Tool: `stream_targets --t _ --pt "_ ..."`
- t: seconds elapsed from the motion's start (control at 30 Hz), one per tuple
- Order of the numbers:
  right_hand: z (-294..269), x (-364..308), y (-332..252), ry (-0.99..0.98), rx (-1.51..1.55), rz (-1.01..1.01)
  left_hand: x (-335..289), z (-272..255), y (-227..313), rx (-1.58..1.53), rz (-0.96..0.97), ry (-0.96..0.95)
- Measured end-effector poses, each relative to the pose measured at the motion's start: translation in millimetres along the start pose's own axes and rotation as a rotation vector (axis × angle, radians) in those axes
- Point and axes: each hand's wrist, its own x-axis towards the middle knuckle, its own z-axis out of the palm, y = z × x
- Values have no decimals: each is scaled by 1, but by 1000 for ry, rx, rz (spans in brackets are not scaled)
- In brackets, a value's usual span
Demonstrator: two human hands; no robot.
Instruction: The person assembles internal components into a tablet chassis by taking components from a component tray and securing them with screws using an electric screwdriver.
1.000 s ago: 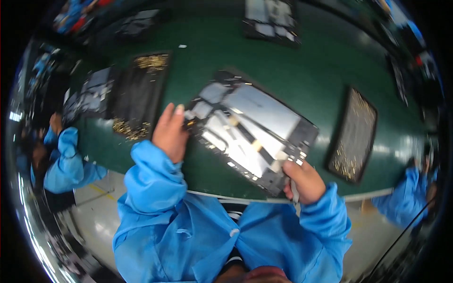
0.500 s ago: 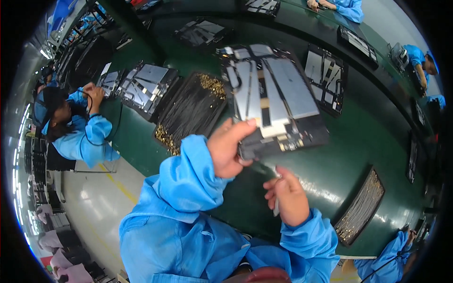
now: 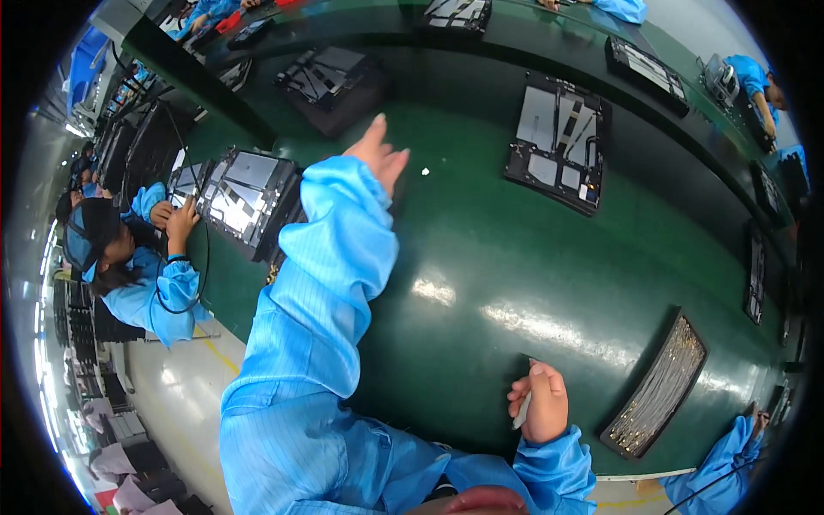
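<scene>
My left hand [image 3: 380, 157] reaches out over the green table, fingers stretched and apart, holding nothing. Just beyond it lies an opened flat electronic device with silver panels [image 3: 322, 75]. Under my left sleeve shows a small strip of gold-coloured cable ends [image 3: 273, 273]; the rest is hidden. My right hand [image 3: 543, 403] stays low near the front edge, closed round a slim pale pen-like tool [image 3: 523, 410] with a dark tip. Between the hands and the far side, another opened device [image 3: 560, 142] lies on the table, its silver panels facing up.
At the left, a stack of opened devices [image 3: 249, 193] stands beside a co-worker in blue [image 3: 154, 279]. A dark tray of thin cables [image 3: 608, 436] sits at the front right. A raised shelf [image 3: 549, 53] carries more devices; a green post [image 3: 193, 81] rises at the back left.
My left hand has let go of the opened device it held and reaches farther out. Its arm now covers most of the left cable tray. My right hand has dropped slightly, still with the tool.
</scene>
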Motion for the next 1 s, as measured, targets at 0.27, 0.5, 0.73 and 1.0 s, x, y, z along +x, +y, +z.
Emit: stream_targets --t 0.27,0.5,0.73,1.0 --pt "1 3 -3 -166 -91 -55 -32 87 -91 -108 -335 -180" --pt "-8 6 2 -250 -134 -36 -8 133 -102 -175 -245 135" --pt "-15 5 12 -254 -264 -260 1 148 -103 52 -232 159" --pt "-14 -3 5 -253 -412 -376 -96 104 -56 -8 81 -449"
